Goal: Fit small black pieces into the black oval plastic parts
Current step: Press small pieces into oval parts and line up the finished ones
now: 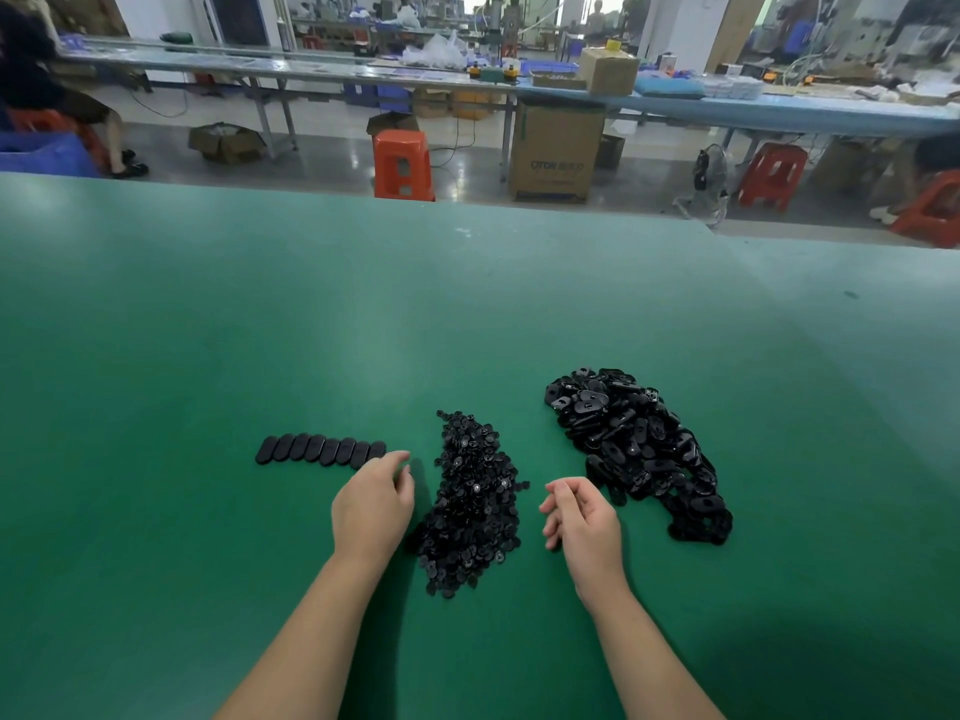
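Right hand [582, 517] sat nearer the oval parts pile [641, 449], just right of it; small pieces pile [470, 506] lay between hands. Left hand [371, 504] and right both loosely curled, apparently holding nothing.

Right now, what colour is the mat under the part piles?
Plain green mat, no pattern; it shows best in the head view.

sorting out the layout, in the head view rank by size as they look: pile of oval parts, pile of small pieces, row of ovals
1. pile of oval parts, widest spread
2. pile of small pieces, narrower but long; fairly close to the first
3. row of ovals, plainly smallest
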Motion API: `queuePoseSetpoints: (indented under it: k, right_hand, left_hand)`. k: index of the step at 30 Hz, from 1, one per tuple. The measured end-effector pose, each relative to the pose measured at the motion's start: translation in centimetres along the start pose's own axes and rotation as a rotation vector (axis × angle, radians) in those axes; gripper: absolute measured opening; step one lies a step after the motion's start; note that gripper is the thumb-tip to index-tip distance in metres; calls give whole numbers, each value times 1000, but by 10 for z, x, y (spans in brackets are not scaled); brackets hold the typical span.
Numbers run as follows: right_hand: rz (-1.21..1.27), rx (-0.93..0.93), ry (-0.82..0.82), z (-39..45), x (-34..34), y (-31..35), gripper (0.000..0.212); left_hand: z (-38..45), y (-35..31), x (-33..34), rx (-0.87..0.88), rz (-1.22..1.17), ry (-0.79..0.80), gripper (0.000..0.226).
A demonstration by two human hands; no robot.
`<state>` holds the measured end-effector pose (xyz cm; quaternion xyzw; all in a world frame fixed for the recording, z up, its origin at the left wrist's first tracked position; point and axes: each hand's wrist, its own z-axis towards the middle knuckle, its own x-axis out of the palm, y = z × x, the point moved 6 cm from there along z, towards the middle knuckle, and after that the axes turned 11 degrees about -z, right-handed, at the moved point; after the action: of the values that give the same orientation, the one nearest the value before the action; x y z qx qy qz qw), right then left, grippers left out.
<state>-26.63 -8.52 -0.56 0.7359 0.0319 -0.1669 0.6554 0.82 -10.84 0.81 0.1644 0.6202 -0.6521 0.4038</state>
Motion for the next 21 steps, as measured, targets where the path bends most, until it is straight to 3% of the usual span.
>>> queuePoseSetpoints:
  k: [7,17,21]
  right_hand:
    - [-41,-12,4,0,1,2,22]
    - [-113,33,99,4,4,3,16]
    - [-324,-6,-21,22,-20,10,16]
  left_hand:
    - [-7,-8,16,84,34,42,24]
    - [-7,-13,18,123,103,85,36]
    - [-7,-10,14,99,28,46,22]
